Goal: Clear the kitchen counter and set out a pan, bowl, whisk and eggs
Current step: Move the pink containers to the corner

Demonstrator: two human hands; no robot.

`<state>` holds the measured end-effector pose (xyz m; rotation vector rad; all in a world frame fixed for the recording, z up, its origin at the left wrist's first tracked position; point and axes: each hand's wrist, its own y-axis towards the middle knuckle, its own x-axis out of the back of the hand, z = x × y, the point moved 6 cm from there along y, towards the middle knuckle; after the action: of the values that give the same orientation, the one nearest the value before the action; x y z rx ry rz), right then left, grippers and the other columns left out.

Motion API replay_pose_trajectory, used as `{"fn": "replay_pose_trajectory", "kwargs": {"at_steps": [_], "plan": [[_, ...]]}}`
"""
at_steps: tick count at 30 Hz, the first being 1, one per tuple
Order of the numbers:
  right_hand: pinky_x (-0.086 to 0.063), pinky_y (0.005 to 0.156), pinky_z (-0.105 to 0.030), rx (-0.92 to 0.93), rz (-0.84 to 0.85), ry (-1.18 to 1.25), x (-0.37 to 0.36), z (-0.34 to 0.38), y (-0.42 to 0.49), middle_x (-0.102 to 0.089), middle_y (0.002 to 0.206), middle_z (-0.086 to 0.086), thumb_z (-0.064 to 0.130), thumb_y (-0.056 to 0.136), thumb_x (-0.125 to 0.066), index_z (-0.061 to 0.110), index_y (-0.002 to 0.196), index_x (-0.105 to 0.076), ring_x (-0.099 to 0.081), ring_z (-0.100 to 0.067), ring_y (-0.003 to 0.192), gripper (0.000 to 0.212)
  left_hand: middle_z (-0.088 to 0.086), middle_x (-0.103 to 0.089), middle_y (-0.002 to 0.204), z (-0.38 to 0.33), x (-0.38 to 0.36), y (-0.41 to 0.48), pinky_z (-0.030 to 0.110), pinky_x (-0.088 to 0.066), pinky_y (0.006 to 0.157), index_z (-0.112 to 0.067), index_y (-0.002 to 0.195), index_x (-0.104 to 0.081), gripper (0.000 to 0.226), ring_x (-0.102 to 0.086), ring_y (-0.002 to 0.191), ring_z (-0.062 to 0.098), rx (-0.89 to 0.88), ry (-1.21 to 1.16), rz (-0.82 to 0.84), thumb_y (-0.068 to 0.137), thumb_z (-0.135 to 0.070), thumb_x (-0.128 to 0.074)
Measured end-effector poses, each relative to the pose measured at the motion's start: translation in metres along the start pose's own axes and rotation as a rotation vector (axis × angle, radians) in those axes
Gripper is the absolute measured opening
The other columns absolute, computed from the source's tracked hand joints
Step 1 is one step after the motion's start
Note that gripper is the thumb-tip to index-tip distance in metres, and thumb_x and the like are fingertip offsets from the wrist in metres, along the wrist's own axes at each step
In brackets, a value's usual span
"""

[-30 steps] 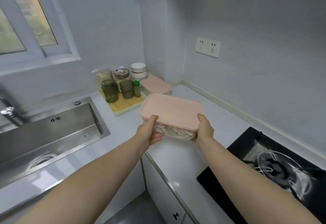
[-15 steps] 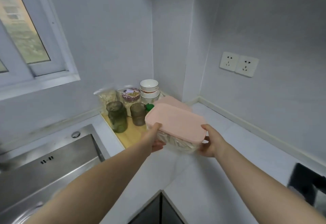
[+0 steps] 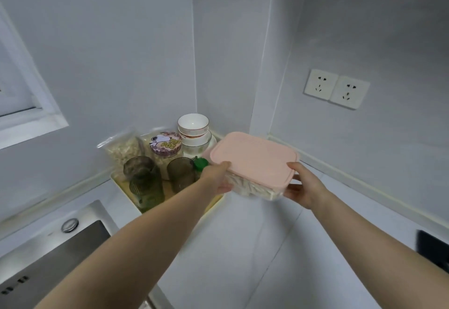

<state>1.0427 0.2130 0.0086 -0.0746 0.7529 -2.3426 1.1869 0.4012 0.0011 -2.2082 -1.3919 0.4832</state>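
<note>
Both forearms are stretched forward from the lower edge of the view, over the white counter (image 3: 243, 248). Left of the left forearm the corner of a steel sink (image 3: 48, 260) is seen. Far to the right of the right fingers a dark hob corner (image 3: 432, 250) is cut off by the frame.

A clear container (image 3: 255, 162) with a pink lid is held between the two hands, raised clear of the counter. The left hand (image 3: 217, 178) is curled round its left end, with the thumb laid on the lid's rim and the fingers tucked under the base. The right hand (image 3: 303, 189) grips the near right corner, the thumb set against the lid's edge and the fingers bent beneath.

Bare counter is left below the container and to the right of the right fingers, as far as the strip along the wall. Just left of the left fingers a pale tray (image 3: 215, 203) is crowded with green glasses (image 3: 179, 175), and a green-capped bottle (image 3: 201, 163) stands close beside the knuckles. Beyond these a jar (image 3: 165, 145) with a cartoon lid and a clear bag (image 3: 121, 148) are set. Stacked bowls (image 3: 193, 126) are placed in the wall corner, just beyond the left fingertips. High to the right of the right fingers two sockets (image 3: 336, 88) are fixed on the wall
</note>
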Motion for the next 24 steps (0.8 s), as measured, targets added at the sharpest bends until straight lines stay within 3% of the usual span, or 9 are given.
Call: {"fn": "replay_pose_trajectory", "kwargs": {"at_steps": [2,5,10,13,16,18,21,24], "plan": [[-0.054,0.085,-0.042,0.020,-0.023,-0.008,-0.007,0.008,0.011,-0.062,0.099,-0.011,0.030,0.084,-0.066,0.006,0.104,-0.058,-0.062,-0.032,0.093,0.033,0.016,-0.062,0.107,-0.019,0.008,0.017,0.035,-0.057,0.063,-0.008,0.130,-0.048,0.050,-0.066,0.077,0.029,-0.088,0.097,-0.077,0.088,-0.030,-0.064],[-0.054,0.087,-0.041,0.019,-0.050,0.001,-0.020,0.018,0.029,-0.062,0.105,-0.012,0.031,0.082,-0.067,0.009,0.092,-0.058,-0.062,-0.031,0.096,0.026,0.013,-0.064,0.116,-0.051,0.020,0.035,0.035,-0.052,0.086,-0.005,0.126,-0.056,0.043,-0.063,0.099,0.030,-0.262,0.344,-0.180,0.088,-0.027,-0.062],[-0.056,0.071,-0.038,-0.011,-0.061,0.017,-0.041,0.021,0.056,-0.061,0.097,-0.010,0.029,0.083,-0.067,0.007,0.094,-0.058,-0.060,-0.028,0.087,0.026,0.009,-0.051,0.138,-0.088,0.032,0.066,0.032,-0.042,0.099,-0.011,0.137,-0.047,0.050,-0.051,0.121,0.028,-0.380,0.610,-0.227,0.088,-0.011,-0.053],[-0.055,0.065,-0.036,-0.021,-0.081,0.000,-0.051,0.016,0.072,-0.061,0.087,-0.011,0.031,0.081,-0.068,0.005,0.104,-0.059,-0.060,-0.024,0.077,0.036,0.008,-0.050,0.140,-0.094,0.034,0.087,0.031,-0.040,0.099,-0.012,0.137,-0.049,0.048,-0.049,0.123,0.026,-0.392,0.711,-0.206,0.089,-0.014,-0.056],[-0.056,0.085,-0.044,-0.048,-0.094,0.008,-0.059,0.005,0.089,-0.062,0.092,-0.012,0.033,0.078,-0.069,0.004,0.110,-0.060,-0.062,-0.028,0.085,0.044,0.008,-0.052,0.136,-0.092,0.035,0.107,0.032,-0.044,0.096,-0.016,0.134,-0.052,0.045,-0.053,0.117,0.026,-0.387,0.732,-0.219,0.089,-0.014,-0.058],[-0.054,0.089,-0.046,-0.050,-0.094,-0.014,-0.061,0.001,0.094,-0.064,0.100,-0.014,0.033,0.079,-0.069,0.003,0.112,-0.060,-0.064,-0.031,0.092,0.045,0.007,-0.052,0.135,-0.090,0.035,0.114,0.031,-0.047,0.095,-0.018,0.134,-0.051,0.046,-0.054,0.115,0.025,-0.373,0.741,-0.238,0.089,-0.015,-0.059],[-0.058,0.079,-0.043,-0.040,-0.095,-0.113,-0.059,-0.002,0.101,-0.066,0.103,-0.022,0.034,0.081,-0.067,0.000,0.100,-0.060,-0.068,-0.036,0.092,0.040,0.008,-0.052,0.135,-0.091,0.035,0.121,0.036,-0.048,0.097,-0.017,0.137,-0.048,0.049,-0.054,0.115,0.026,-0.387,0.743,-0.272,0.089,-0.014,-0.059],[-0.059,0.070,-0.039,0.002,-0.137,-0.234,-0.055,0.000,0.104,-0.066,0.088,-0.022,0.033,0.083,-0.065,0.000,0.080,-0.057,-0.069,-0.037,0.075,0.034,0.009,-0.053,0.134,-0.091,0.035,0.124,0.037,-0.048,0.097,-0.013,0.139,-0.045,0.052,-0.056,0.113,0.028,-0.395,0.780,-0.285,0.089,-0.015,-0.058]]}}
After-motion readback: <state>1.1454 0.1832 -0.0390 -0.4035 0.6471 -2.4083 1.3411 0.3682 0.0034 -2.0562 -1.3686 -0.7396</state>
